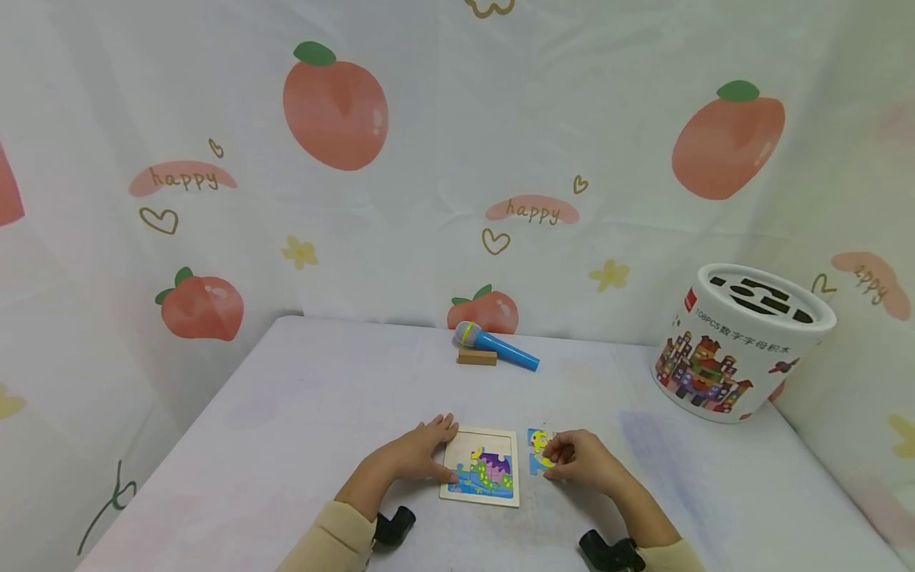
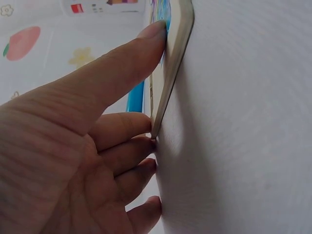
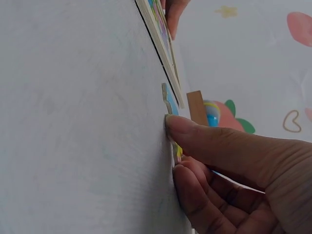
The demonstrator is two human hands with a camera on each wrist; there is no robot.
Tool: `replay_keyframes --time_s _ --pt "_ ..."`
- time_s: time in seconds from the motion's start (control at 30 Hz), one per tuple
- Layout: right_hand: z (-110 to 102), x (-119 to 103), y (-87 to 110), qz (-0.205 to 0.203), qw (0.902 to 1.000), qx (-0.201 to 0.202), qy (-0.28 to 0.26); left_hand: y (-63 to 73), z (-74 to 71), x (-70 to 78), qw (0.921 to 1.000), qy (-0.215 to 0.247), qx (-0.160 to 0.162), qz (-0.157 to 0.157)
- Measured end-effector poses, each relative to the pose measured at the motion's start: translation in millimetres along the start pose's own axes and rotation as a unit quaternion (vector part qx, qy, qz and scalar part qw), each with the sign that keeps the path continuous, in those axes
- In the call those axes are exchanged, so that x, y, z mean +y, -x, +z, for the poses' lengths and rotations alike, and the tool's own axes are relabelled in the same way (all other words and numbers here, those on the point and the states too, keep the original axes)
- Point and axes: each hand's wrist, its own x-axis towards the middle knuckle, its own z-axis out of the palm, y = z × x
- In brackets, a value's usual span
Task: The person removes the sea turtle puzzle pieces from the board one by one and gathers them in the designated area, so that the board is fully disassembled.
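Your left hand [image 1: 418, 453] braces puzzle tray [image 1: 480, 467] flat on counter [image 1: 286, 413], thumb on edge. Your right hand [image 1: 582, 459] pinches loose puzzle piece [image 1: 539, 450] beside tray. Risk: tray skids if brace slackens; piece jams if tilted.

White table [image 1: 300, 413] with faint colour stains | near centre: square wooden puzzle tray [image 1: 480, 466], loose puzzle pieces [image 1: 539, 451] just to its right | far centre: blue toy microphone [image 1: 495, 345] leaning on a small wooden block [image 1: 476, 358] | far right: round white tub [image 1: 739, 343] printed with colourful buildings
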Motion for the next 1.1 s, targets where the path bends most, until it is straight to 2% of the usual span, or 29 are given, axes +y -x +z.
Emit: replay_keyframes --time_s 0.2,0.53,0.7,0.93,1.1 --pt "1 0 0.1 -0.004 1.0 0.001 -0.005 0.5 1.3 0.3 0.9999 0.006 0.0 -0.009" --pt "-2 -1 -0.4 0.01 0.9999 0.0 0.002 9.6 4.6 5.2 0.9989 -0.042 0.014 -0.017" --pt "-6 -5 -0.4 0.0 0.9998 0.018 0.009 20.9 6.9 12.5 0.9963 -0.085 0.013 0.002" --pt "-4 -21 -5.7 0.013 0.9996 0.019 0.018 33.0 13.5 23.1 0.9904 -0.134 -0.008 0.034" --pt "1 -29 -13.6 -0.01 0.9996 0.009 0.024 39.3 18.6 30.7 0.9927 -0.112 -0.028 0.035"
